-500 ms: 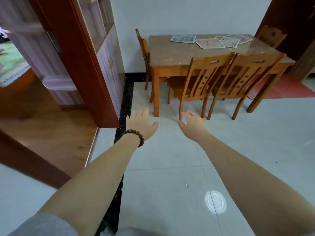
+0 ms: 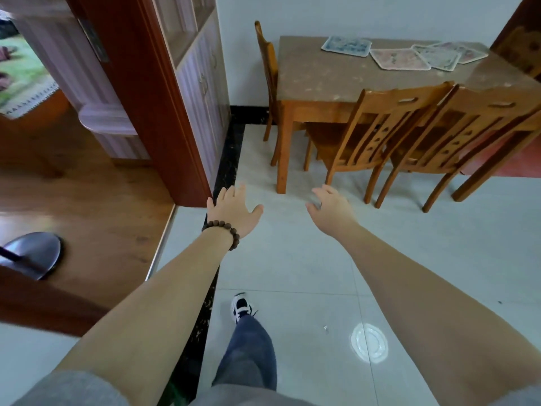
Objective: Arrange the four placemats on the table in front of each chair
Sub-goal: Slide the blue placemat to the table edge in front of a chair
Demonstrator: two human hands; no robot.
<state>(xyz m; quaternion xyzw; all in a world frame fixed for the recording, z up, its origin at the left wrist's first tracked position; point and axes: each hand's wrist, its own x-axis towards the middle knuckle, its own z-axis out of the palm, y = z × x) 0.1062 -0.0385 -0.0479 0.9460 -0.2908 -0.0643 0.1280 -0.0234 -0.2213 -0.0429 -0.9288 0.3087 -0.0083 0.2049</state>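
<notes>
The four placemats sit bunched along the far side of the table (image 2: 322, 80), toward its right end. The blue placemat (image 2: 346, 46) lies furthest left, apart from the others by a narrow gap, its long axis running left to right along the far edge. The pink placemat (image 2: 398, 58) lies just right of it, turned slightly so its corners point off-square. The pale placemat (image 2: 438, 57) overlaps the pink one's right corner, and the last placemat (image 2: 471, 54) is partly tucked under the pale one, nearest the right end.

Two chairs (image 2: 389, 124) are pushed in on the near side, a third chair (image 2: 268, 68) stands at the left end, and a fourth (image 2: 524, 48) shows at the right edge.

Your left hand (image 2: 232, 210) and right hand (image 2: 332, 208) are stretched out over the tiled floor (image 2: 292, 259), well short of the table, fingers spread and relaxed, holding nothing. A bead bracelet (image 2: 224, 230) rings your left wrist. Your shoe (image 2: 241, 307) is on the tiles below.
</notes>
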